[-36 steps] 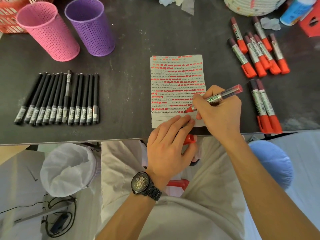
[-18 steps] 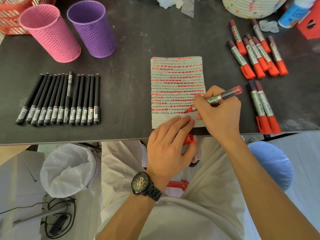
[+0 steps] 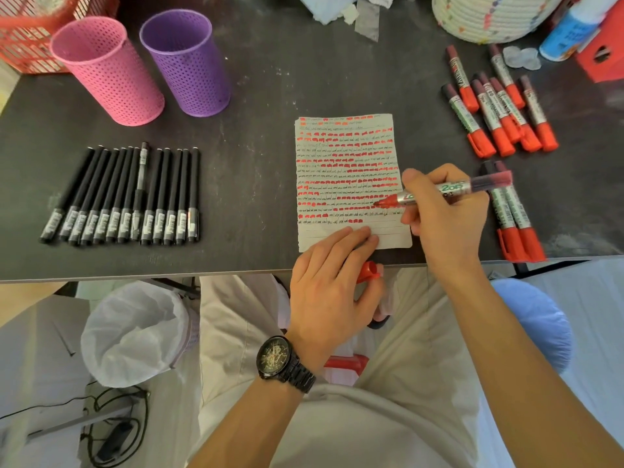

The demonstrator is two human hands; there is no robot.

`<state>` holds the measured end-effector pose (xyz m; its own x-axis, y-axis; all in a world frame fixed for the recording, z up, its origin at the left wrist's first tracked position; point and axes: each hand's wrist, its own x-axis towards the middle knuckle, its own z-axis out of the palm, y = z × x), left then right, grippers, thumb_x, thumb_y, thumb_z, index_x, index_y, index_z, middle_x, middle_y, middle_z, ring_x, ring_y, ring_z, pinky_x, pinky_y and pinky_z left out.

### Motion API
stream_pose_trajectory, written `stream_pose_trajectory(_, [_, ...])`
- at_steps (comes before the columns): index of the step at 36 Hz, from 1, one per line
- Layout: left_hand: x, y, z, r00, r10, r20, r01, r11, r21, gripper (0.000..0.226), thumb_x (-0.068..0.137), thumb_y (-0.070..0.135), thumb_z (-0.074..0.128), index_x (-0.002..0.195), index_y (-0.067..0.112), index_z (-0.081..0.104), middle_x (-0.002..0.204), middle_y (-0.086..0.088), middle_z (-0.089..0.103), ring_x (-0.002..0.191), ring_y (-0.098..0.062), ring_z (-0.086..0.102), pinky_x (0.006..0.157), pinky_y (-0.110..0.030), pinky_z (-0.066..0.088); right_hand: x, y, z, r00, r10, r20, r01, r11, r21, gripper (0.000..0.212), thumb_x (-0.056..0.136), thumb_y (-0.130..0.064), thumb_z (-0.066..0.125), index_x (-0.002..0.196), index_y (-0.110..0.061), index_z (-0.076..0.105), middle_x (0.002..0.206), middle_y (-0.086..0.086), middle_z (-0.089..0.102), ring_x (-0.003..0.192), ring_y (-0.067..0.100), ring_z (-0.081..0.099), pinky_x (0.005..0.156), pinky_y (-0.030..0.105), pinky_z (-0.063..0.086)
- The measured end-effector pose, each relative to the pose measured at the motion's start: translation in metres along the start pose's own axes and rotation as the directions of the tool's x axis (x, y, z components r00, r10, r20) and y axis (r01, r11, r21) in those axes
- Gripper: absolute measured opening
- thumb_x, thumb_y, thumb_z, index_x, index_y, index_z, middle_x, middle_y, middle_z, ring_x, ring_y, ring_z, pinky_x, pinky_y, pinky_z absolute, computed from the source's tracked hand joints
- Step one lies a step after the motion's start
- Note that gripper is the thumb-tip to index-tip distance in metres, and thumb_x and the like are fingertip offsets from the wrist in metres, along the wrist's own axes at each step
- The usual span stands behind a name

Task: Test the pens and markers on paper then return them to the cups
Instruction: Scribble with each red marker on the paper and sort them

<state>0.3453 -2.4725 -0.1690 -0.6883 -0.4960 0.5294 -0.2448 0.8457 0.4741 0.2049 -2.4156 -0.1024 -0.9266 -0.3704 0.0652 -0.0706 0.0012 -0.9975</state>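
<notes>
Gripping the red marker [image 3: 452,188], the right hand [image 3: 445,221] rests its tip on the paper [image 3: 344,157] (rows nearly full); the left hand [image 3: 326,292] presses the sheet, thumb pinching the cap [image 3: 367,271].

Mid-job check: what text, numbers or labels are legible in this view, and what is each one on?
"2015" (last digits uncertain): green print on the marker in the right hand.
Labels on the other red markers: blurred.
Barcode labels on the black pens: too small.
Print on the blue bottle: blurred.
Marks on the paper: scribbles, no words.
On the red cap held by the left hand: no print visible.
</notes>
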Motion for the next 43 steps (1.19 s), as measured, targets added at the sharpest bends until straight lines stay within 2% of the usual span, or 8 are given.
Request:
stream_pose_trajectory(13, [-0.002, 0.000, -0.027, 0.999, 0.017, -0.029, -0.023, 0.974, -0.227, 0.024, 0.091, 0.017, 0.063, 0.110, 0.006, 0.073, 0.125, -0.006, 0.066, 0.124, -0.023, 0.055, 0.109, -0.034, 0.040, -0.066, -0.008, -0.044, 0.968, 0.246, 0.056, -0.252, 0.933, 0.257, 0.033, 0.090, -0.042, 0.067, 0.066, -0.020, 0.064, 0.051, 0.002, 0.054, 0.042, 0.013, 0.045, 0.039, 0.021, 0.034])
stream_pose_trajectory(16, [-0.018, 0.000, -0.038, 0.999, 0.033, -0.013, -0.035, 0.972, -0.232, 0.012, 0.091, 0.016, 0.060, 0.098, 0.014, 0.070, 0.096, 0.002, 0.066, 0.093, -0.016, 0.057, 0.087, -0.027, 0.044, -0.089, 0.000, -0.055, 0.915, 0.377, 0.142, -0.400, 0.812, 0.425, 0.029, 0.091, -0.035, 0.059, 0.071, -0.018, 0.071, 0.055, 0.005, 0.056, 0.045, 0.015, 0.048, 0.042, 0.020, 0.037])
stream_pose_trajectory(18, [-0.032, 0.001, -0.043, 0.993, -0.026, 0.114, 0.056, 0.963, -0.262, 0.006, 0.090, 0.018, 0.055, 0.093, 0.021, 0.059, 0.080, 0.011, 0.056, 0.073, -0.010, 0.049, 0.068, -0.025, 0.041, -0.106, 0.007, -0.060, 0.866, 0.465, 0.185, -0.492, 0.723, 0.485, 0.028, 0.088, -0.031, 0.057, 0.072, -0.017, 0.074, 0.058, 0.008, 0.060, 0.045, 0.017, 0.051, 0.043, 0.020, 0.039])
stream_pose_trajectory(20, [-0.047, 0.001, -0.043, 0.933, -0.153, 0.325, 0.253, 0.923, -0.291, 0.007, 0.091, 0.022, 0.051, 0.095, 0.027, 0.053, 0.071, 0.018, 0.050, 0.063, -0.006, 0.047, 0.060, -0.019, 0.036, -0.119, 0.016, -0.061, 0.813, 0.546, 0.202, -0.567, 0.666, 0.485, 0.023, 0.084, -0.027, 0.059, 0.072, -0.014, 0.074, 0.061, 0.010, 0.061, 0.045, 0.018, 0.052, 0.042, 0.022, 0.040])
stream_pose_trajectory(24, [-0.072, -0.001, -0.036, 0.703, -0.279, 0.654, 0.595, 0.734, -0.327, 0.015, 0.094, 0.029, 0.052, 0.102, 0.029, 0.039, 0.070, 0.022, 0.057, 0.055, -0.003, 0.054, 0.055, -0.013, 0.036, -0.136, 0.032, -0.058, 0.723, 0.672, 0.160, -0.665, 0.613, 0.426, 0.017, 0.080, -0.024, 0.060, 0.072, -0.011, 0.067, 0.061, 0.013, 0.061, 0.044, 0.018, 0.051, 0.040, 0.023, 0.042])
stream_pose_trajectory(31, [-0.081, -0.006, -0.033, 0.508, -0.334, 0.794, 0.852, 0.326, -0.408, 0.026, 0.091, 0.046, 0.051, 0.095, 0.023, 0.043, 0.063, 0.013, 0.040, 0.061, -0.008, 0.036, 0.057, -0.018, 0.035, -0.140, 0.047, -0.052, 0.666, 0.743, 0.072, -0.726, 0.622, 0.292, 0.038, 0.095, -0.028, 0.064, 0.060, -0.018, 0.074, 0.059, 0.011, 0.065, 0.042, 0.013, 0.052, 0.039, 0.021, 0.042])
stream_pose_trajectory(37, [-0.078, -0.011, -0.034, 0.579, -0.363, 0.730, 0.810, 0.355, -0.466, 0.021, 0.099, 0.047, 0.049, 0.092, 0.029, 0.055, 0.067, 0.010, 0.044, 0.061, -0.007, 0.038, 0.057, -0.018, 0.037, -0.135, 0.045, -0.047, 0.708, 0.704, 0.050, -0.695, 0.682, 0.227, 0.035, 0.091, -0.040, 0.070, 0.063, -0.018, 0.074, 0.061, 0.010, 0.066, 0.044, 0.011, 0.053, 0.041, 0.019, 0.043])
stream_pose_trajectory(43, [-0.082, -0.013, -0.034, 0.719, -0.369, 0.589, 0.676, 0.567, -0.471, 0.022, 0.099, 0.046, 0.050, 0.108, 0.027, 0.056, 0.084, 0.007, 0.064, 0.078, -0.011, 0.062, 0.071, -0.022, 0.050, -0.132, 0.041, -0.041, 0.760, 0.648, 0.043, -0.645, 0.745, 0.170, 0.040, 0.077, -0.058, 0.071, 0.060, -0.022, 0.072, 0.060, 0.007, 0.065, 0.045, 0.010, 0.053, 0.042, 0.019, 0.042])
